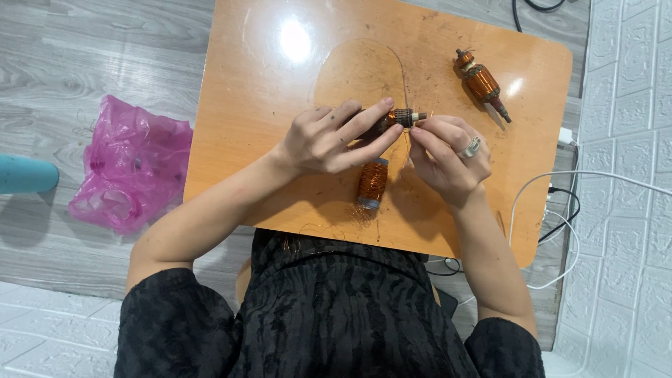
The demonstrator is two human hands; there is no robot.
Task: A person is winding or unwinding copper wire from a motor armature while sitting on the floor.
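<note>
Left hand (323, 138) grips a small copper-wound motor armature (395, 119) above the orange wooden tabletop (266, 105), fingers closed around its body. Right hand (448, 155) pinches narrowly at the shaft end, apparently on fine wire. Sound practice: hold the armature steady and keep the wire taut. A spool of copper wire (373, 182) lies beneath. Second armature (481, 82) sits well apart. Crumpled pink plastic bag (129, 164) on the floor, unlabelled.
</note>
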